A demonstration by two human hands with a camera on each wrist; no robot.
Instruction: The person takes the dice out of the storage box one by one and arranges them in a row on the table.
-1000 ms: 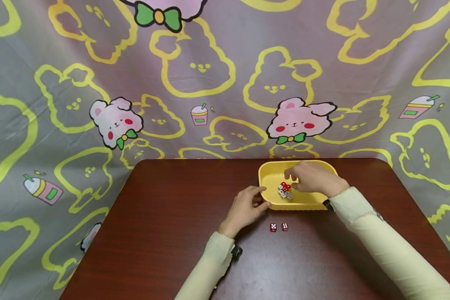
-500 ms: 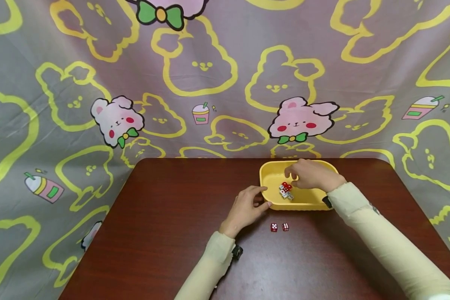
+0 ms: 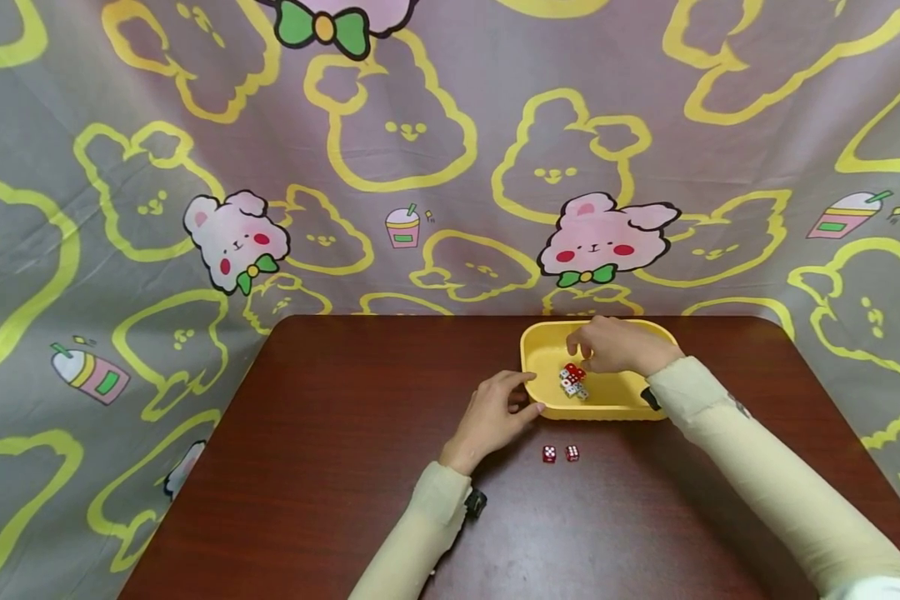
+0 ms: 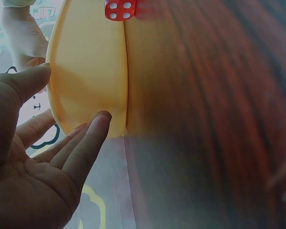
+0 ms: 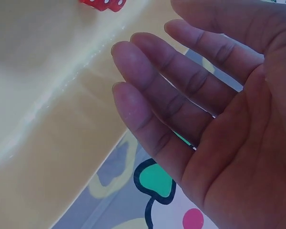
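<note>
In the head view, a yellow tray (image 3: 607,414) with a rounded rim holds a small heap of red and white dice (image 3: 573,381). At its front left corner is my left hand (image 3: 487,417). The left wrist view shows this hand's thumb at the rim and its fairly straight fingers along the outer wall. My right hand (image 3: 617,344) hovers over the tray, fingers bent down just behind and right of the heap. In the right wrist view its fingers (image 5: 133,107) are loosely curved with nothing between them.
Two red dice, a left one (image 3: 549,454) and a right one (image 3: 572,453), lie on the dark brown table (image 3: 375,400) in front of the tray. A patterned curtain (image 3: 450,150) with rabbit and bear prints hangs right behind the table's back edge.
My right hand and forearm have shifted slightly left and back over the tray. The left hand, tray and dice look unchanged apart from a small camera shift.
</note>
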